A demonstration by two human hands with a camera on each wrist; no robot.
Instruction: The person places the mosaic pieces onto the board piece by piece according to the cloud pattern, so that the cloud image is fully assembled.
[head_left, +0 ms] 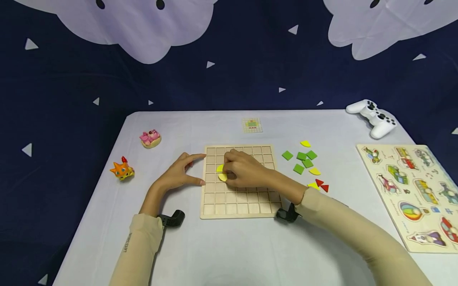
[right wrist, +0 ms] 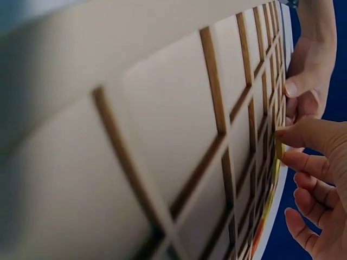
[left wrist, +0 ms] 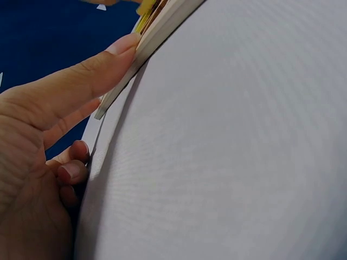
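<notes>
The right hand (head_left: 247, 171) pinches a small yellow piece (head_left: 222, 173) over the wooden board (head_left: 239, 198) on the table (head_left: 229, 246). It looks thin, light and stiff; hold its edges. The left hand (head_left: 179, 174) rests open, touching the board's side.

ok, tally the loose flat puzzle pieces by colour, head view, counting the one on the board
Green square flat pieces: 5
Yellow curved flat pieces: 4, counting the yellow one on the wooden grid board under the right hand's fingers
Red triangular flat pieces: 2
Total: 11
</notes>
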